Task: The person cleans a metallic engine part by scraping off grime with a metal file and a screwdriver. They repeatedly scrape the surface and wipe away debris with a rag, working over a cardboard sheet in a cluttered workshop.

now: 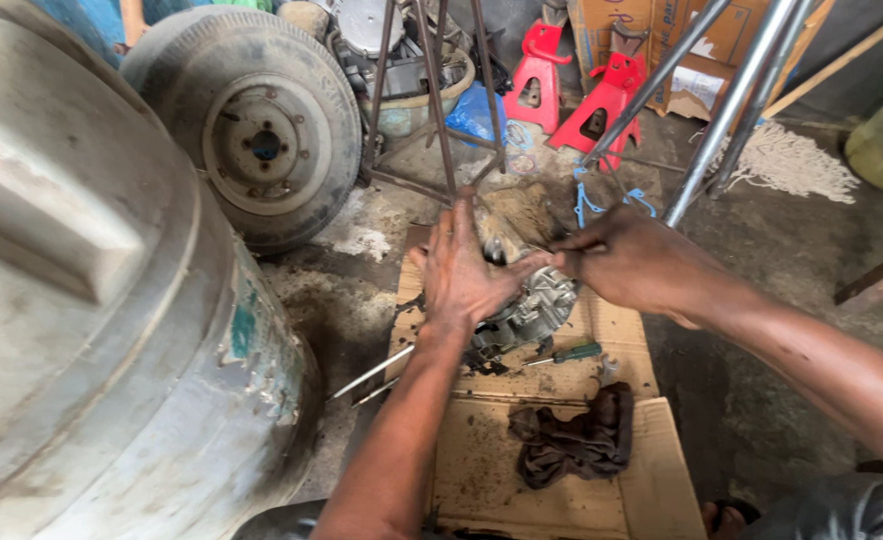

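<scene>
Grey plastic tank (82, 280) far off your left hand | wheel (262, 120) beyond it | cardboard (562, 480) under both hands | metal engine part (532, 310) under your left hand (462, 275), fingers spread flat on it | right hand (632, 262) pinching its top edge | dark rag (577, 440) nearer you | green-handled screwdriver (567, 353) just below the part

Soft, even daylight fills the scene, moderately bright, with no hard shadows; only faint shading lies under the left hand (462, 270) and the right hand (632, 265). The pale water tank (82, 300) at the left looks washed out and slightly blurred, being so near the lens. The wide lens bends lines near the edges. The metal poles (732, 100) carry mild glare. The centre is fairly sharp.
</scene>
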